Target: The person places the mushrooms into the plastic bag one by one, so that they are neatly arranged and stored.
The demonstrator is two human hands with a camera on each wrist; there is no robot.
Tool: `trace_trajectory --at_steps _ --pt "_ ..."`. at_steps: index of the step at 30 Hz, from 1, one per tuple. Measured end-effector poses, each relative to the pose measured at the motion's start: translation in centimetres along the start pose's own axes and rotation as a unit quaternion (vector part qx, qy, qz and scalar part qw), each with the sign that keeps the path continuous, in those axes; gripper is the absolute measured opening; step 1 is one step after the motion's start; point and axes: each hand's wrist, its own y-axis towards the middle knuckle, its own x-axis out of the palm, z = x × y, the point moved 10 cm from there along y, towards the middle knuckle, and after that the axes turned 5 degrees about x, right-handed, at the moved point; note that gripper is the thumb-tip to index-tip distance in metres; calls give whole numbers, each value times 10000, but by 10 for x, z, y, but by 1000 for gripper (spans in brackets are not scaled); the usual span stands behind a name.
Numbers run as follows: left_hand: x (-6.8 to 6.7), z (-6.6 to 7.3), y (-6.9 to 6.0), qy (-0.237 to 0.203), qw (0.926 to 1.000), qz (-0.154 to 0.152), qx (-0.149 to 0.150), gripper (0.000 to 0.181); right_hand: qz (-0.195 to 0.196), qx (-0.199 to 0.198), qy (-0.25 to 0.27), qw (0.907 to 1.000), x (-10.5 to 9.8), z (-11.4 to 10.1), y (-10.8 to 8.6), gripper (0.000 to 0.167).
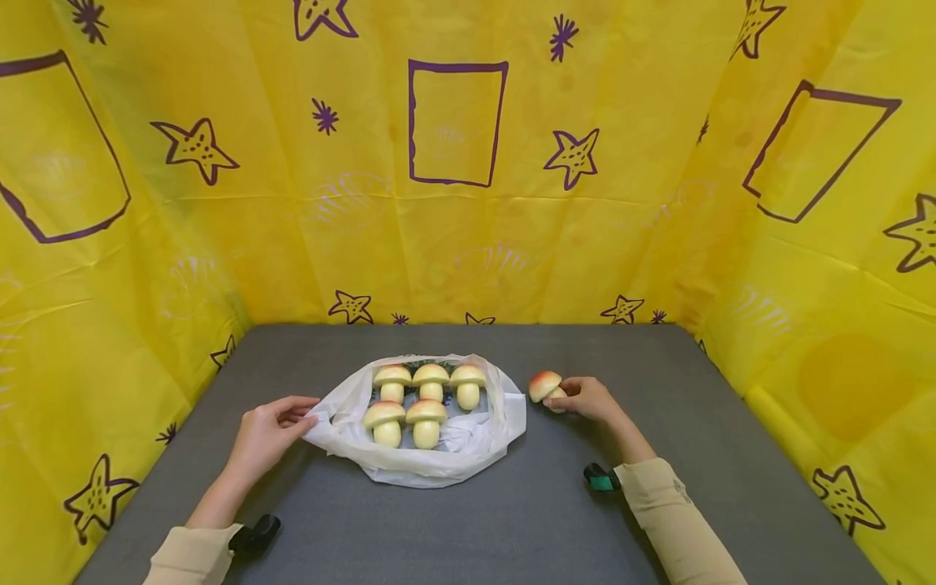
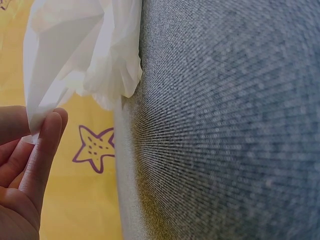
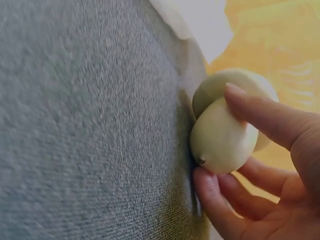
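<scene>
A white plastic bag (image 1: 439, 465) lies with its mouth wide, and several toy mushrooms (image 1: 426, 433) with cream stems and reddish-tinted caps show inside it. My left hand (image 1: 265, 439) pinches the bag's left corner between thumb and fingers; the left wrist view shows the thin plastic (image 2: 75, 55) pulled taut to the fingertips. To the right of the bag, my right hand (image 1: 591, 399) holds another toy mushroom (image 1: 543, 386) by its stem. In the right wrist view, thumb and fingers grip that stem (image 3: 222, 137) close above the table; whether it touches the surface I cannot tell.
The dark grey table (image 1: 468, 536) extends around the bag on every side. Yellow cloth walls (image 1: 468, 244) with purple starfish drawings stand along its back and both sides. A black band (image 1: 256, 534) sits at the left wrist, another (image 1: 601, 478) at the right.
</scene>
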Motion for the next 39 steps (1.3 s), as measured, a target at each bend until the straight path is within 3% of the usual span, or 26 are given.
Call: trace_trajectory --at_steps 7,15,21,39 --pt "2 -2 -1 21 10000 -43 -34 24 56 383 420 9984 1 6 -11 50" --pt "2 -1 0 46 9999 -68 -67 23 29 216 676 9975 -2 -3 -27 69" --pt "3 0 0 36 9999 -70 -67 24 182 530 753 9956 0 -4 -32 59" --pt "3 0 0 -14 10000 -30 2 23 176 -52 591 9981 7 -39 -51 43"
